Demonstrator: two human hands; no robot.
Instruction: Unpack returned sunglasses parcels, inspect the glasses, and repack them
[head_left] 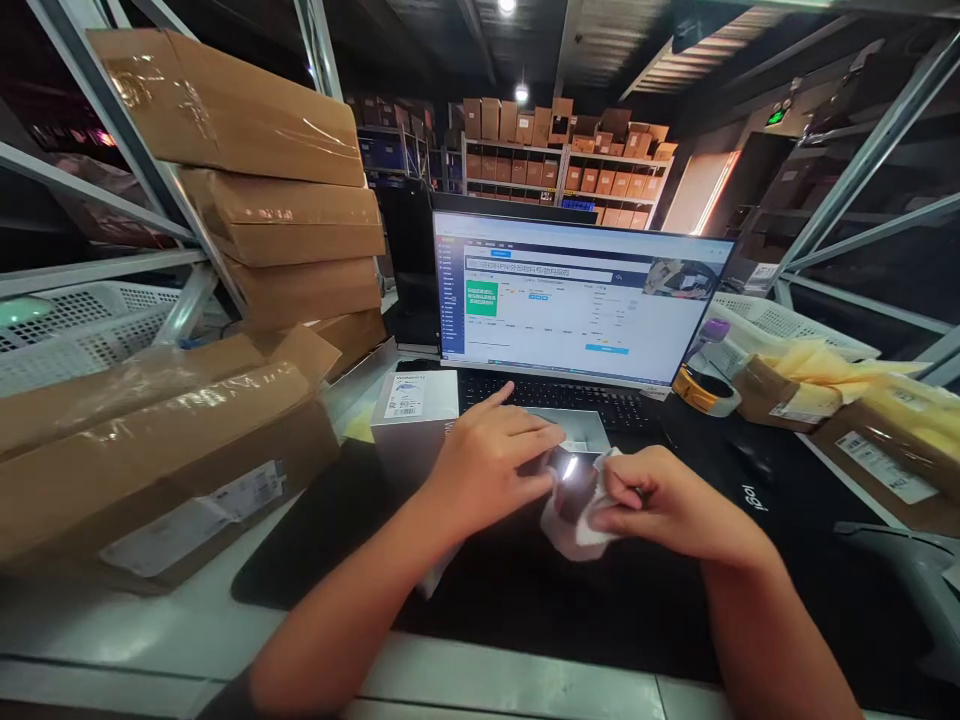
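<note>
- Surface: black mat on a light table, in front of the monitor.
- Room: dim warehouse; carton-loaded shelving stood beyond the monitor, a carton stack left of it.
- Item: one dark glossy piece, bright glare on its face, partly inside one thin white wrap. Sat in front of the monitor, between both hands.
- Right hand: fingers pinched on the wrap.
- Left hand: fingertips at the piece's left edge; couldn't tell if gripping.
- Count, monitor's near side: one labelled white box, one keyboard.
- Count, right of monitor: two cartons with yellow material.
</note>
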